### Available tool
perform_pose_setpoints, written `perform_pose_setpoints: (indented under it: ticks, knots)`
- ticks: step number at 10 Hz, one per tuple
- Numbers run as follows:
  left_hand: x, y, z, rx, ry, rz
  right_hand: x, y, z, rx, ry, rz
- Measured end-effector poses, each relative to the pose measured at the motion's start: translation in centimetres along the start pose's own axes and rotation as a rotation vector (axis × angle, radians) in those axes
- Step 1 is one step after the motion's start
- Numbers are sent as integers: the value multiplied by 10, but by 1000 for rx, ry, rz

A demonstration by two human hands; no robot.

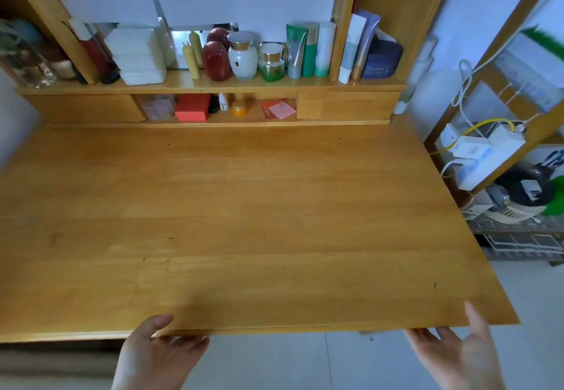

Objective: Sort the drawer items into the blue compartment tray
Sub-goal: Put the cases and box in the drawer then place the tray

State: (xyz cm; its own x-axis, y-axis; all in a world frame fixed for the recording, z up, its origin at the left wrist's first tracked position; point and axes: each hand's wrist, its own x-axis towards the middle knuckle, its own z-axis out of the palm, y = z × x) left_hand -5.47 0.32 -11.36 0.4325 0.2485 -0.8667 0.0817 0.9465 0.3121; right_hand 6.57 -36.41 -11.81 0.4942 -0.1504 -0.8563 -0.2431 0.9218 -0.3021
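From the head view, we are reaching our left hand (158, 356) and right hand (457, 356) to the desk (244, 221) front edge, fingers (186, 344) apart and relaxed, holding nothing. Pulling unevenly could jam a drawer beneath, we judge. Neither the drawer items nor the blue tray are showing anywhere.

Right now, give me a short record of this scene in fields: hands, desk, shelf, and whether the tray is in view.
left hand: open, at the desk's front edge, thumb on top
right hand: open, at the front edge, thumb raised
desk: wooden top
shelf: cosmetic bottles, tubes
red box: in the cubby below
blue tray: not in view
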Motion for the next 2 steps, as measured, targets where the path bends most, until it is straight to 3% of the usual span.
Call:
perform_pose_setpoints:
  ticks: [2]
  knots:
    - [0, -1, 6, 34, 4, -46, -11, 4, -6, -95, -89, 29]
